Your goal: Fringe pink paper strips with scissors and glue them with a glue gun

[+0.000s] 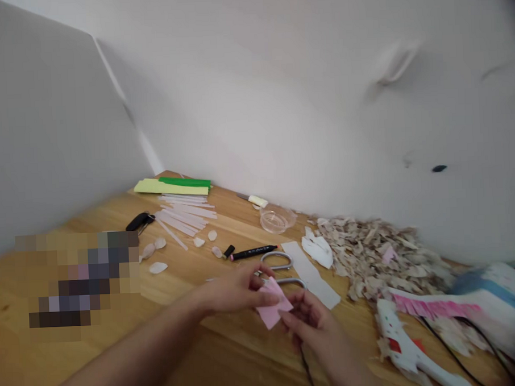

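Between both hands is a small piece of pink paper (270,316), held above the wooden table. My left hand (240,287) pinches its upper left side, thumb on top. At its right edge, my right hand (310,321) grips with thumb and fingertips. Just beyond the hands lie scissors (277,261) with grey handles, their blades mostly hidden. An uncapped black marker (254,252) rests behind them, its cap (228,252) beside it. To the right of the scissors is a strip of whitish paper (314,276).
A heap of crumpled beige scraps (384,256) lies right, with a white glue gun (400,340) and its cord nearer. Pale strips (185,216), green sheets (184,183), a clear round container (276,219) and a knife (255,201) sit at the back. A blurred-out patch covers the left.
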A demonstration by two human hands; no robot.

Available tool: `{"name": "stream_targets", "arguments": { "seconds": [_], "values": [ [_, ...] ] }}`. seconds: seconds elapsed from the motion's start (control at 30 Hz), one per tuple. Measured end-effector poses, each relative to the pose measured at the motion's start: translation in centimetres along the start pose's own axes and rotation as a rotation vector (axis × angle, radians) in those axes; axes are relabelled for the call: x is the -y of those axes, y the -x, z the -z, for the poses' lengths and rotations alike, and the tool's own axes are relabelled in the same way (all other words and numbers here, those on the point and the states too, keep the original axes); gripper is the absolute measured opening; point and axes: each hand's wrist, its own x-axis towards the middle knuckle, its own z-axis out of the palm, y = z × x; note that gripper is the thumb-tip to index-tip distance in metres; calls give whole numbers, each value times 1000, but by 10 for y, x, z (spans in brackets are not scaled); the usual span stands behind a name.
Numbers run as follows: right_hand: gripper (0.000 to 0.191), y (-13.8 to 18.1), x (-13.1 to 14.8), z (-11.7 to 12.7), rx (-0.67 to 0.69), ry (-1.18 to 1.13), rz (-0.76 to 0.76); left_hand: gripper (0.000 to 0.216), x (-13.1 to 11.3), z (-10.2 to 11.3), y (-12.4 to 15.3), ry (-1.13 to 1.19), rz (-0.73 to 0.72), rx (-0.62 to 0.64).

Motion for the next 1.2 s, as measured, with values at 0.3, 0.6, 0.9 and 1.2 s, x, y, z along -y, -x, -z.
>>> {"name": "stream_targets", "arguments": {
  "seconds": [0.3,0.6,0.9,1.2],
  "values": [
    [35,-2,4,9,-161,-139,64,50,3,-18,-6,400,76,-29],
    [36,-2,0,12,-251,-215,143,35,5,-22,-7,708,-39,-178],
    [31,1,14,-9,-294,-361,123,25,17,-68,-3,891,-111,-143],
    [27,-6,1,-23,-283,-316,162,8,10,-66,-4,814,-148,-329]
  ]
}}
